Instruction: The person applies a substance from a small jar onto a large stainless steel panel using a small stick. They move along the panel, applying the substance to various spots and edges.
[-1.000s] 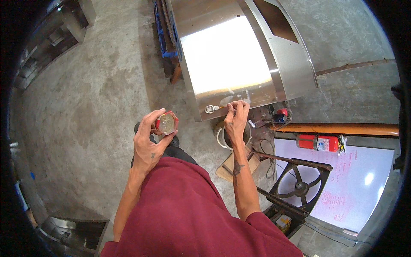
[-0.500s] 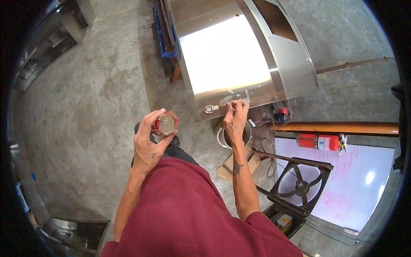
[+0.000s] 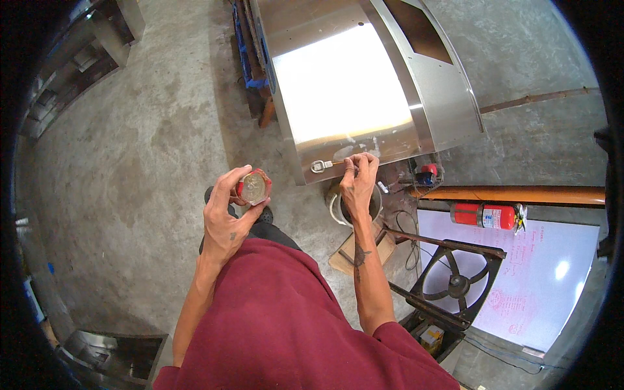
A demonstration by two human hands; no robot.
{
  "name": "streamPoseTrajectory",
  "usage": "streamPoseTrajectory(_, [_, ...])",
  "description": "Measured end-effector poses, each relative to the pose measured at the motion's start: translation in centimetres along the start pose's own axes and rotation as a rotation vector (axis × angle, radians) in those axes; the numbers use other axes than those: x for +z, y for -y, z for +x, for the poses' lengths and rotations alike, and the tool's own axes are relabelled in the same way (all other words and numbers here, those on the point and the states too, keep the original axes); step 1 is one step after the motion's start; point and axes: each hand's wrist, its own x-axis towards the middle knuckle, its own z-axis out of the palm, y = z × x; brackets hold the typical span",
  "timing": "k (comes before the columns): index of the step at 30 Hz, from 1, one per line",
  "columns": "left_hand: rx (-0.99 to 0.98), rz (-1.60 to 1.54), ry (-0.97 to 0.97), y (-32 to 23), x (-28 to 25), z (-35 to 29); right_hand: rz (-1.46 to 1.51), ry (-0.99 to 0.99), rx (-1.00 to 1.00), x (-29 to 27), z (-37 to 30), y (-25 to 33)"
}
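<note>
The person's left hand was curled around a red can, thumb on one side and fingers on the other, with the can's round, dull metal end turned up toward the camera. The can was held above the concrete floor, to the left of a large stainless steel panel and apart from it. The right hand was at the panel's near edge, its thumb and fingertips pressed together in a pinch on a thin yellowish strip. The strip ran left to a small pale metal piece with a ring-shaped end, which lay over the panel close to its lower left corner; what kind of object this was could not be told. Whitish smears marked the steel just beyond the fingers.

Below the right wrist stood a bucket, partly hidden by the forearm, and beneath that forearm lay a wooden board. Farther right, a black burner with curved spokes sat in a dark frame, in front of a whiteboard with reddish writing. A red fire extinguisher lay sideways in view near an orange pipe. The person wore a maroon shirt.
</note>
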Motion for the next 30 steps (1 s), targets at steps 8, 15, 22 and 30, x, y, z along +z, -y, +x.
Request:
streamPoseTrajectory(8, [-0.002, -0.006, 0.005, -0.2, 0.2, 0.2, 0.024, -0.001, 0.041, -0.2, -0.2, -0.4])
streamPoseTrajectory(15, [-0.035, 0.016, 0.013, -0.1, 0.1, 0.7, 0.176, -0.15, 0.17, -2.3, 0.7, 0.7])
streamPoseTrajectory(22, [-0.045, 0.004, 0.016, 0.8, -0.8, 3.2, 0.452, -0.226, 0.253, -3.4, 3.4, 6.8])
streamPoseTrajectory(30, [-0.1, -0.046, -0.003, 4.8, -3.4, 10.5, 0.63, -0.142, 0.25, 2.0, 8.8, 14.5])
